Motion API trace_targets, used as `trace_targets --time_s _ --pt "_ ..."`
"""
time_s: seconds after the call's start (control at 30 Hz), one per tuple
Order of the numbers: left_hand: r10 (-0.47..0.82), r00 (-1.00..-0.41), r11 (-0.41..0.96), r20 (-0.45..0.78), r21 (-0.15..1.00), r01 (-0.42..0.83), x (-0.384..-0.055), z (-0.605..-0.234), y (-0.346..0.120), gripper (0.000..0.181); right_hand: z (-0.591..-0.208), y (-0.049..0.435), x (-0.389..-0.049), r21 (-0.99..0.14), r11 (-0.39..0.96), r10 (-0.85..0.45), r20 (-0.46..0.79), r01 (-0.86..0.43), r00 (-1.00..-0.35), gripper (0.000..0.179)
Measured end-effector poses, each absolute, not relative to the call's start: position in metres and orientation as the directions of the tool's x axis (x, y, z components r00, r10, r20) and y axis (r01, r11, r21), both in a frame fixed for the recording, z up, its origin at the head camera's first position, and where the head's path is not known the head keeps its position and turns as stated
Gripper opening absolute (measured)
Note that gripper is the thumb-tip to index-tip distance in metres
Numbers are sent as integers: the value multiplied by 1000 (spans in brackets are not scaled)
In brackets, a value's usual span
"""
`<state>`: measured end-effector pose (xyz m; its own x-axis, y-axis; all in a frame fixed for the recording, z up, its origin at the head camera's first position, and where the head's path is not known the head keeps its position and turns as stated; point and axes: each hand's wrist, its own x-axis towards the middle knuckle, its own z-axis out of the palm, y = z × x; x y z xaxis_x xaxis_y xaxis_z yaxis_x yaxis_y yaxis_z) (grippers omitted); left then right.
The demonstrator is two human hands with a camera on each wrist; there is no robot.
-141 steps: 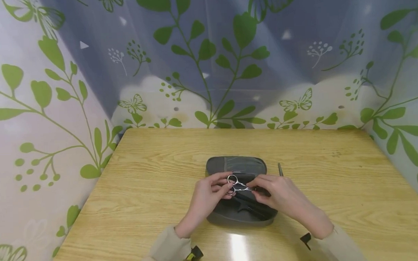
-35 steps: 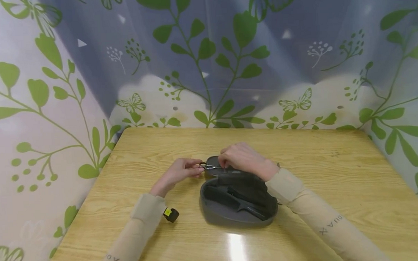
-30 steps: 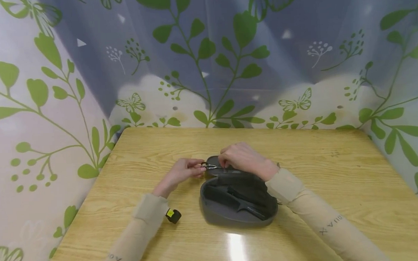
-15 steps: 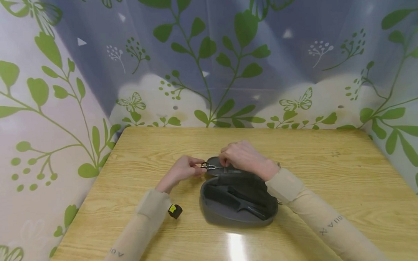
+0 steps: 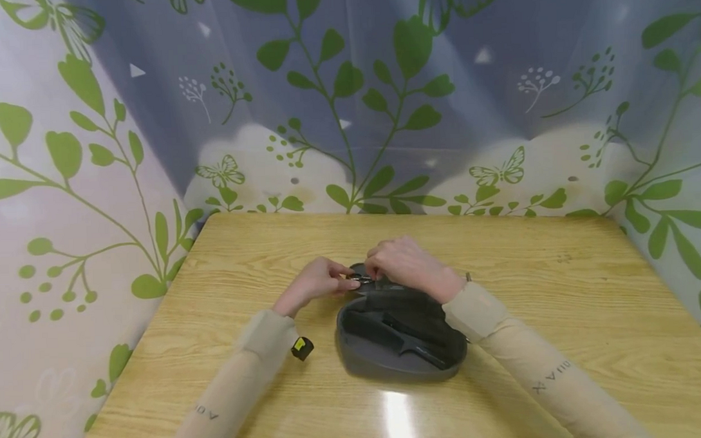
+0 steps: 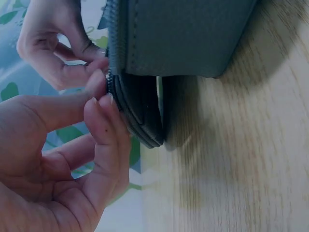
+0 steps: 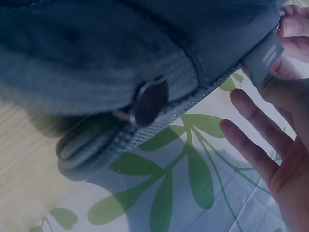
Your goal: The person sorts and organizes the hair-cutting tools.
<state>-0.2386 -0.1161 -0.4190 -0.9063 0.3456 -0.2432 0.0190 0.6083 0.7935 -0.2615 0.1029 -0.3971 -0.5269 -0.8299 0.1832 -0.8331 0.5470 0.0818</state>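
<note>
A dark grey zip case (image 5: 399, 372) lies open on the table, its lid (image 5: 358, 268) folded back on the far side. At the lid's left part my left hand (image 5: 320, 281) pinches the ring end of a pair of silver scissors (image 5: 361, 279); the blades are hidden at the lid. My right hand (image 5: 407, 265) reaches across and pinches a grey pocket flap (image 7: 263, 58) between thumb and finger, other fingers spread in the right wrist view. In the left wrist view, the left fingertips (image 6: 99, 108) are right at the lid's zipped edge.
Inside the case's body lies a black comb (image 5: 419, 350) beside other dark items. A metal zip pull (image 7: 150, 102) hangs at the case's side. The wooden table (image 5: 242, 261) meets a leaf-patterned curtain (image 5: 300, 117) at the back.
Earlier both hands held the scissors above the case; the right hand then moved to the lid. Over the last second the left hand has slid rightward with the scissors, farther over the lid.
</note>
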Motion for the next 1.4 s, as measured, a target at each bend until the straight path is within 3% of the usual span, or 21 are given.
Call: trace_targets --time_s 0.33,0.63,0.87,1.0,1.4 --pt "407 -888 606 -216 791 85 -239 -422 -111 43 -399 102 -261 18 584 -804 152 -812 -575 23" --pt "387 -895 587 -219 807 56 -241 -422 -116 33 -398 102 -264 -40 579 -805 132 -815 -578 21" --pt "430 -888 610 -162 777 153 -243 -420 -109 32 -398 101 -263 -36 567 -813 135 -823 -566 21" --pt "419 -892 595 -169 793 129 -244 -422 -103 32 -400 102 -263 -31 574 -809 134 -818 -573 21" --pt "435 -884 589 -172 797 135 -243 -419 -106 26 -397 107 -266 -261 569 -789 93 -780 -607 16"
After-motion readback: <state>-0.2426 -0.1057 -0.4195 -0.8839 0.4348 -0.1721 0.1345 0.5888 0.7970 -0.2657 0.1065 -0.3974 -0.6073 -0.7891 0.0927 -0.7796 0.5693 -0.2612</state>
